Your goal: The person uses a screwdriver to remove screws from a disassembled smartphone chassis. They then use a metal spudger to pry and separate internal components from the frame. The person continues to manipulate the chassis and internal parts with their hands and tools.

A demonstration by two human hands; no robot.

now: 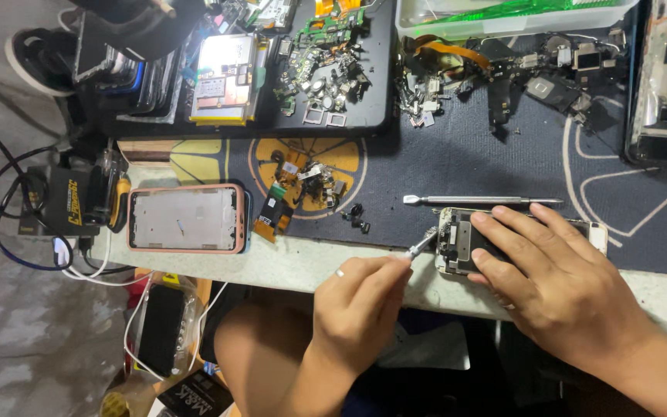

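Thin glass and bare circuitry make the opened phone [465, 241] light but fragile, so it is pinned flat under the spread fingers of the right hand [557, 282], best held by its edges, while a slim screwdriver [421, 245] is pinched in the closed fingertips of the left hand [360, 305].

Bare mat [465, 166] above the opened phone [457, 239], metal spudger [482, 200] lying across it, loose parts [355, 216] left, pink-framed phone [187, 218] farther left, parts heap [503, 69] beyond.
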